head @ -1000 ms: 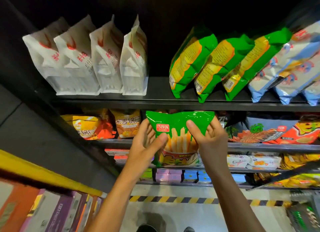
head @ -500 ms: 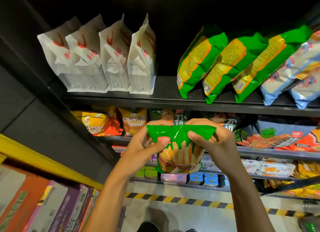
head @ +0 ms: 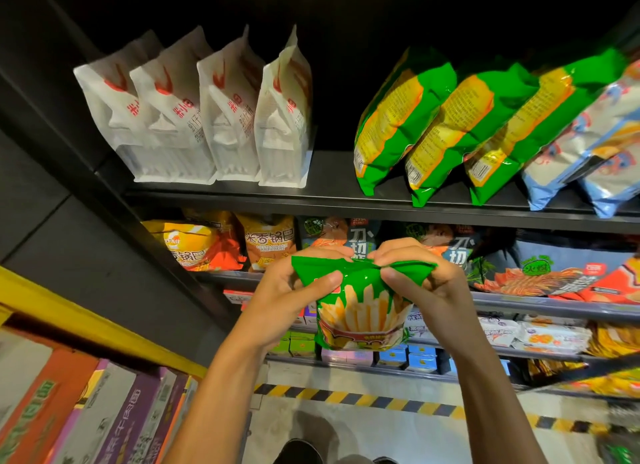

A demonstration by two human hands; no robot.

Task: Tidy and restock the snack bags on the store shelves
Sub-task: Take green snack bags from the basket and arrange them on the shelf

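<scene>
Left hand (head: 294,290) and right hand (head: 422,283) pinch green snack bag (head: 360,307) top edge.

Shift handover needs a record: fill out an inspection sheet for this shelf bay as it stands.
Surface: top shelf has a bare gap between the white bags and the green bags.
Job's things: green fries bag held in the air in front of the second shelf, its top edge crumpled.
Clutter: white bags upright in a row of four; green bags leaning; blue bags at far right.
Hands: left hand and right hand both pinch the fries bag's top.
Cables: nothing seen.
Surroundings: lower shelves hold orange snack bags; striped floor tape; cartons at lower left.
</scene>
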